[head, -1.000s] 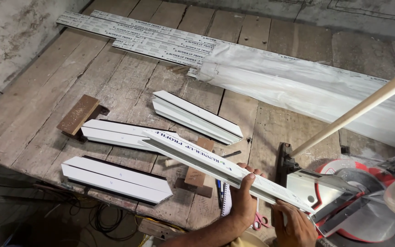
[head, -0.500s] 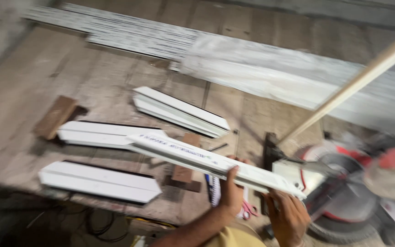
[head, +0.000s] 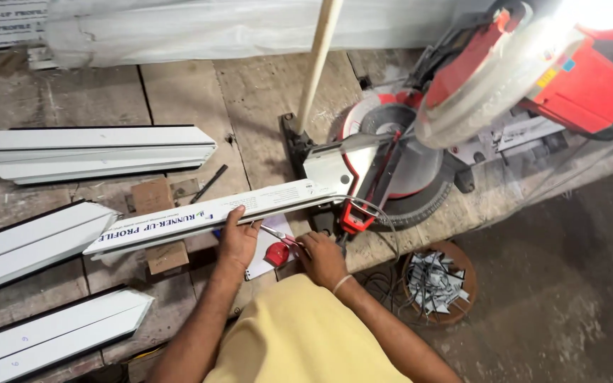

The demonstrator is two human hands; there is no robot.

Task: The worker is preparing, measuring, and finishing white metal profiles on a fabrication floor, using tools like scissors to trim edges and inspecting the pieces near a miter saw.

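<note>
1. Head view: left hand [head: 238, 237] presses flat on the white profile strip [head: 214, 213] at frame centre, steadying it against the miter saw [head: 420, 142].
2. Right hand [head: 323, 259] rests loosely curled near red-handled pliers [head: 278, 252], gripping nothing.

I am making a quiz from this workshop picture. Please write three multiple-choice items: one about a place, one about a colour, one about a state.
1. Where does the left hand rest?
A. on the long white profile
B. on the wooden pole
C. on the round bowl

2. What colour is the mitre saw's motor housing?
A. blue
B. red
C. green

3. How do the ends of the cut white pieces on the left look?
A. rounded
B. cut to a point
C. bent upward

Answers:
1 A: the fingers lie on the long white profile that leads to the saw.
2 B: the mitre saw has a red housing.
3 B: the cut white pieces end in angled points.
</note>
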